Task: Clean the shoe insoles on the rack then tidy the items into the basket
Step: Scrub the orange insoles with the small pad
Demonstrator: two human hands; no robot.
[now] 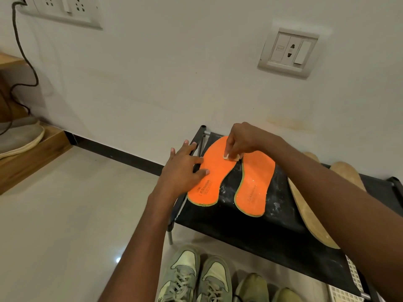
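Item, cleaning step under way: left orange insole [209, 171] flat on the black rack [250, 227], left hand [181, 171] pressing it with straight fingers, right hand [239, 141] pinching a small pale wipe [232, 157] at mid-sole; next, probably rubbing heelward.

Home entryway: shoe rack [272, 236], sneakers [196, 277], wall sockets [289, 52].

The two insoles [212, 171] are orange with green edges; the rack [261, 232] is black with white specks.
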